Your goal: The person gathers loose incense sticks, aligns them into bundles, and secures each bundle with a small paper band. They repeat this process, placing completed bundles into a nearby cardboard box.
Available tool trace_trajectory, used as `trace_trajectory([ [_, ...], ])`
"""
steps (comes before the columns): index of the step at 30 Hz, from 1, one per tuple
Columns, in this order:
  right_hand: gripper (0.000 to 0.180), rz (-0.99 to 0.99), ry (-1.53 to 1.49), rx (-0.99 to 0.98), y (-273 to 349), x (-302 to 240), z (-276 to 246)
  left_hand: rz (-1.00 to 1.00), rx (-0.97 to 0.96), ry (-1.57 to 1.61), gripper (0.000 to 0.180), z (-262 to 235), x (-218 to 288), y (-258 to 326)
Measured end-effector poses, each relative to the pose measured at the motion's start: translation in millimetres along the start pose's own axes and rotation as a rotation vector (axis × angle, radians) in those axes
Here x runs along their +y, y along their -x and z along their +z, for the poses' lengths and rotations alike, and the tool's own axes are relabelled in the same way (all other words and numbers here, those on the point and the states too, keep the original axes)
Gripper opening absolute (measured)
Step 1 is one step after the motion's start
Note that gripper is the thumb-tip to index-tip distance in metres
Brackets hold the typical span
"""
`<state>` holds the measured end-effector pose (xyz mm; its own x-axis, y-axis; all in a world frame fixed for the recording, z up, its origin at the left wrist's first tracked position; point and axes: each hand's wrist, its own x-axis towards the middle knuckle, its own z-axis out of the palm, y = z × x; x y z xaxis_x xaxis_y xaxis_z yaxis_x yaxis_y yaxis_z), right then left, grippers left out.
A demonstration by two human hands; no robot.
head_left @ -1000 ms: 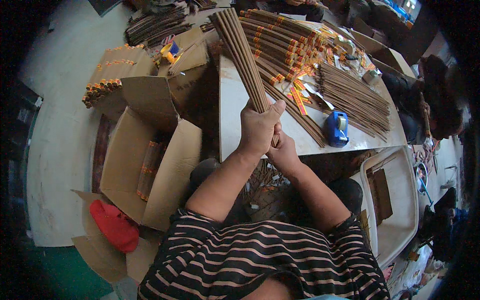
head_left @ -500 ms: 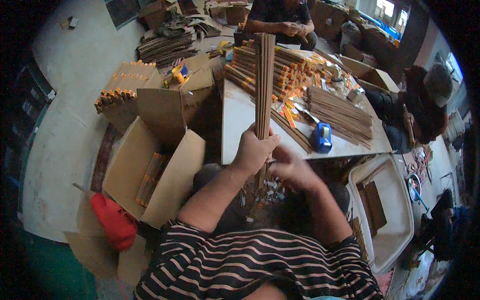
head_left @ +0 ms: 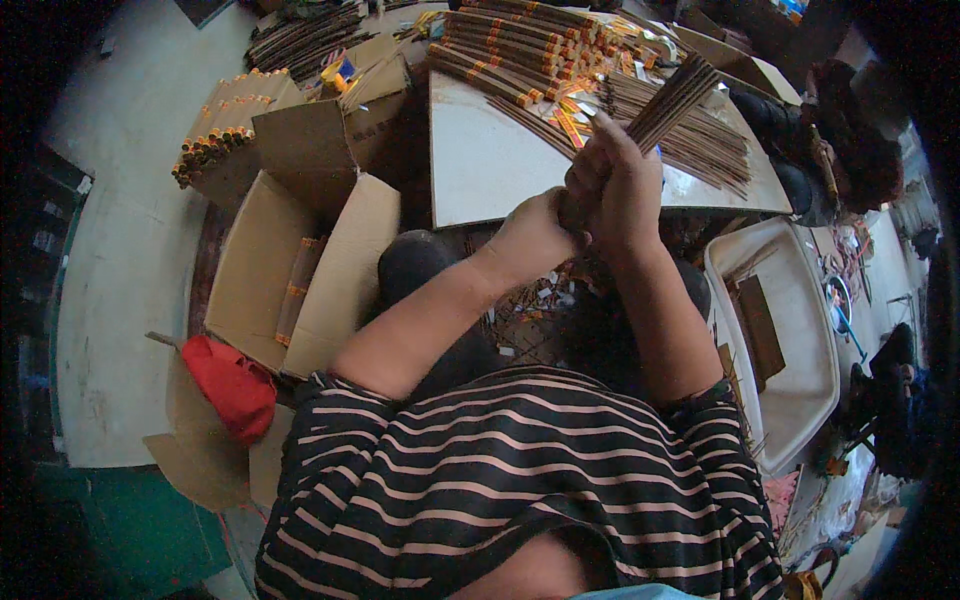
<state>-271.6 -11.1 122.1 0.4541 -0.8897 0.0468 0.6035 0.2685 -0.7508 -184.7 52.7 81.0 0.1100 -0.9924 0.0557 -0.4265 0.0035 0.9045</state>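
Note:
Both my hands grip one bundle of thin brown incense sticks (head_left: 682, 98), which tilts up and to the right over the near edge of the table. My right hand (head_left: 622, 180) is wrapped round its middle, fingers closed. Lower down, my left hand (head_left: 540, 238) closes on the bottom end, pressed against the right hand; the end itself is hidden by the fingers. Behind the bundle, loose incense sticks (head_left: 715, 150) lie spread on the white table (head_left: 490, 160). Red and yellow paper labels (head_left: 570, 125) lie just beyond my right hand.
Several wrapped incense bundles (head_left: 505, 50) are piled at the table's far side. An open cardboard box (head_left: 335, 290) with wrapped bundles inside stands at left, a red cloth (head_left: 228, 390) beside it. More bundles fill another box (head_left: 230, 175). At right is a white plastic tub (head_left: 808, 370).
The incense bundle went from upright to slanting right. My right hand moved up onto its middle; my left hand shifted to its lower end. The view dipped, and the person across the table left the picture.

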Motion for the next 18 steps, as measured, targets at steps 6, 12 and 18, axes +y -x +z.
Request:
trace_trajectory([
  [6, 0.021, -0.031, 0.005, 0.066, 3.9, -5.8, 1.5, 0.095, 0.199, -0.191, 0.029, 16.5, -5.5, 4.2],
  [12, 0.023, 0.007, -0.004, -0.221, 7.6, -9.6, -6.6, -0.208, -0.251, 0.125, 0.028, -4.0, 32.3, 14.6],
  [18, 0.027, -0.039, 0.060, -0.083, 10.5, -9.9, -6.1, 0.011, -0.102, 0.048, 0.032, 6.1, -0.7, 4.5],
])
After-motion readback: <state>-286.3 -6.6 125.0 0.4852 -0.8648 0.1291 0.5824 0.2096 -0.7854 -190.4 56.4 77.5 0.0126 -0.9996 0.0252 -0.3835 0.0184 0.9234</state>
